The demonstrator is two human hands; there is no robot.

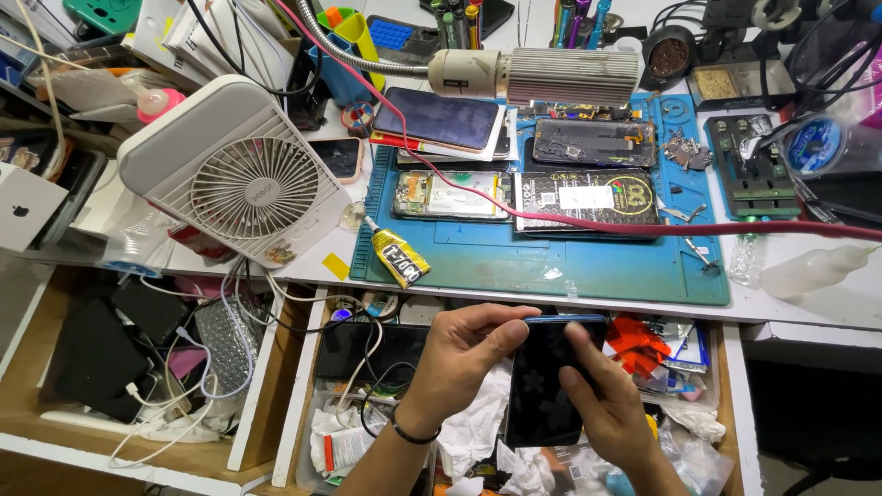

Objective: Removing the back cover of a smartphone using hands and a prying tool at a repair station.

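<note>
I hold a dark smartphone (544, 386) upright over an open drawer, its glossy black face toward me. My left hand (459, 354) grips its upper left edge, thumb and fingers pinched along the top. My right hand (606, 404) holds its right side, with a finger lying across the glass. A black band circles my left wrist. On the blue work mat (551, 262) above lie an opened phone body (450, 195), a black battery pack (588, 197), a phone frame (593, 142) and a yellow-and-black glue tube (397, 253).
A white desk fan (239, 174) stands at left. A lamp head (542, 73) on a gooseneck hangs over the mat, and a red cable (735, 225) crosses it. The drawer (303, 386) holds tissue, cables and packets. A clear squeeze bottle (813, 268) lies at right.
</note>
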